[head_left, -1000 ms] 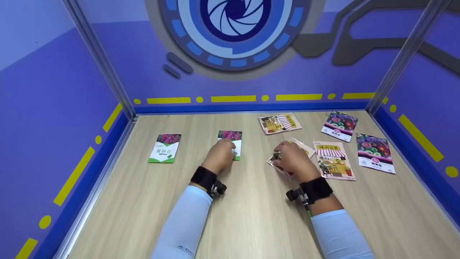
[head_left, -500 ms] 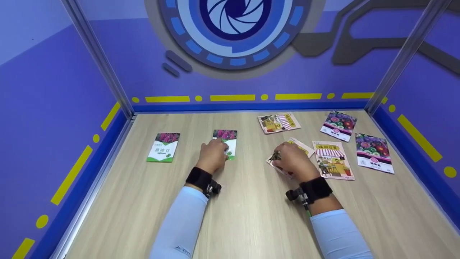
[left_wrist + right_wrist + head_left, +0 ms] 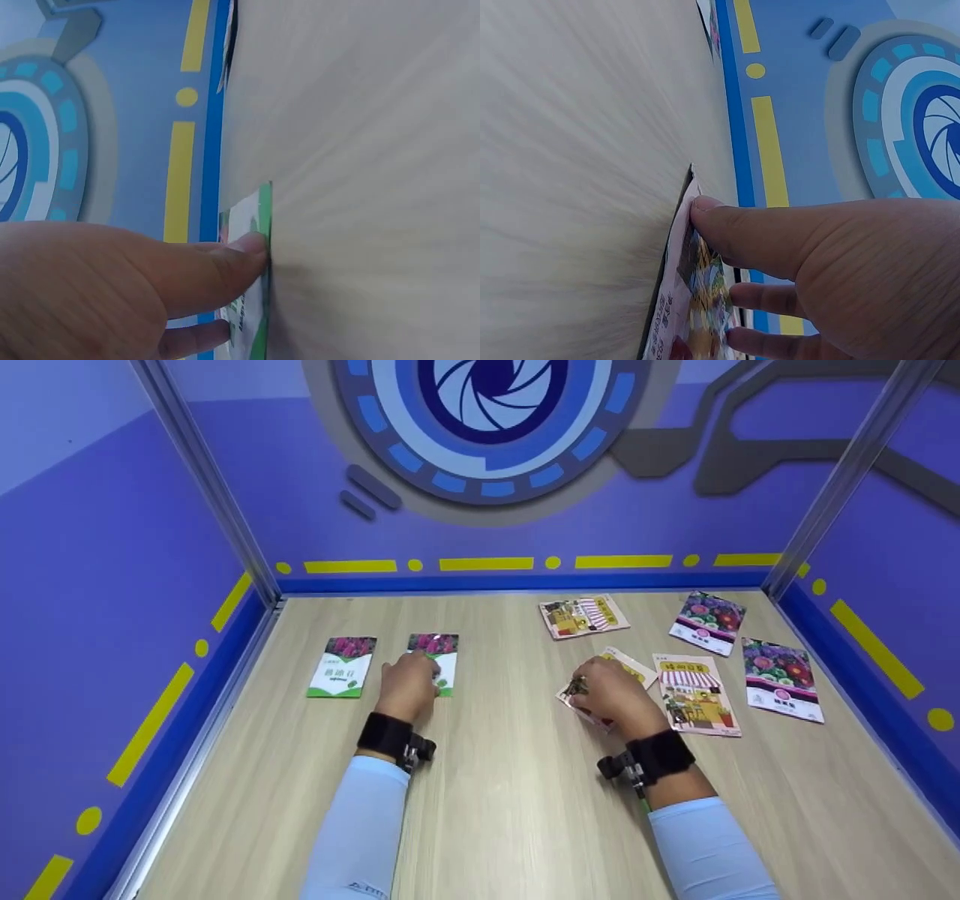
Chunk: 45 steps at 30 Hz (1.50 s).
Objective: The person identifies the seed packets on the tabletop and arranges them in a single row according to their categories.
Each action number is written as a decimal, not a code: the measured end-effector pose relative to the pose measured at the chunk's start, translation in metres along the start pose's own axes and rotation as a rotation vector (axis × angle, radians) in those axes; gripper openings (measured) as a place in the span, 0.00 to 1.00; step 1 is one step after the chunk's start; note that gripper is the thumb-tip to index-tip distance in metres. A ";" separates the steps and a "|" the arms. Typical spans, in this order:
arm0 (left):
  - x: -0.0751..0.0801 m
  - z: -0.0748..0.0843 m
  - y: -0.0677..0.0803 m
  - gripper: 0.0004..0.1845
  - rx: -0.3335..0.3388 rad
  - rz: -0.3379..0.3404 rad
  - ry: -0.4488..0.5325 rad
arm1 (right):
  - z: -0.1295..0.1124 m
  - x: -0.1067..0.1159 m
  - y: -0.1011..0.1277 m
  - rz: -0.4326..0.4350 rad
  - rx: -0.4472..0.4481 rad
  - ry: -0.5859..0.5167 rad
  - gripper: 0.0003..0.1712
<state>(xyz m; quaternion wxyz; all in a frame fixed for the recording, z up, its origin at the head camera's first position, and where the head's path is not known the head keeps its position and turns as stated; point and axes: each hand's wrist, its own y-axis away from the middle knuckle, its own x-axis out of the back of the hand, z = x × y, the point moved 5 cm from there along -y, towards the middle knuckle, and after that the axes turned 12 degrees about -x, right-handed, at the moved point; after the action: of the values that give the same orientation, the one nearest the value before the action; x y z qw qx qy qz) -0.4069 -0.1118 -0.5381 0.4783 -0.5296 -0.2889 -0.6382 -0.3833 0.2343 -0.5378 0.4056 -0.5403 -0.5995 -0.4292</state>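
Note:
My left hand (image 3: 406,685) presses flat on a green-and-white seed packet with pink flowers (image 3: 436,654), its straight fingers (image 3: 225,264) lying on the packet (image 3: 251,279). A matching packet (image 3: 343,667) lies just to its left. My right hand (image 3: 611,693) rests with straight fingers (image 3: 735,232) on a colourful packet with a shop picture (image 3: 630,662), which lies flat on the wooden table (image 3: 517,802) and shows close up in the right wrist view (image 3: 694,300).
Several more packets lie at the right: two shop-picture ones (image 3: 583,616) (image 3: 695,693) and two purple flower ones (image 3: 708,622) (image 3: 781,679). Blue walls with yellow marks (image 3: 487,564) and metal posts (image 3: 217,502) enclose the table.
My left hand has slid its packet leftwards, close to the matching packet at the far left. The right hand and its packet have stayed put.

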 end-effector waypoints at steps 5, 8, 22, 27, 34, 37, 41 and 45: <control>0.010 -0.016 0.008 0.16 0.033 0.023 -0.021 | -0.002 0.000 0.001 -0.006 -0.028 0.016 0.27; 0.014 -0.023 0.012 0.17 0.053 0.021 -0.025 | -0.006 0.001 0.003 0.009 -0.042 0.017 0.28; 0.020 -0.038 0.019 0.16 0.091 0.025 -0.003 | -0.050 -0.012 0.014 0.064 0.144 0.047 0.26; 0.021 -0.040 0.023 0.17 0.103 0.011 -0.014 | -0.063 -0.022 0.017 0.045 0.205 0.094 0.25; 0.018 -0.041 0.023 0.17 0.112 0.010 0.007 | -0.060 -0.021 0.018 0.059 0.207 0.095 0.24; 0.018 -0.043 0.024 0.17 0.120 0.014 0.019 | -0.056 -0.017 0.018 0.069 0.209 0.081 0.24; 0.020 -0.044 0.024 0.17 0.128 0.001 0.021 | -0.047 -0.009 0.015 0.073 0.172 0.046 0.25; 0.022 -0.040 0.021 0.15 0.111 -0.033 0.007 | -0.028 0.004 0.012 0.076 0.072 0.018 0.27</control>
<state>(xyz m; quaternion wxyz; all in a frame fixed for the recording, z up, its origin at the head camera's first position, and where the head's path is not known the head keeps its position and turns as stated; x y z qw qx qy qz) -0.4033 -0.1612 -0.5313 0.4975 -0.4949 -0.3309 -0.6310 -0.3712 0.2095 -0.5245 0.4462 -0.5437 -0.5900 -0.3965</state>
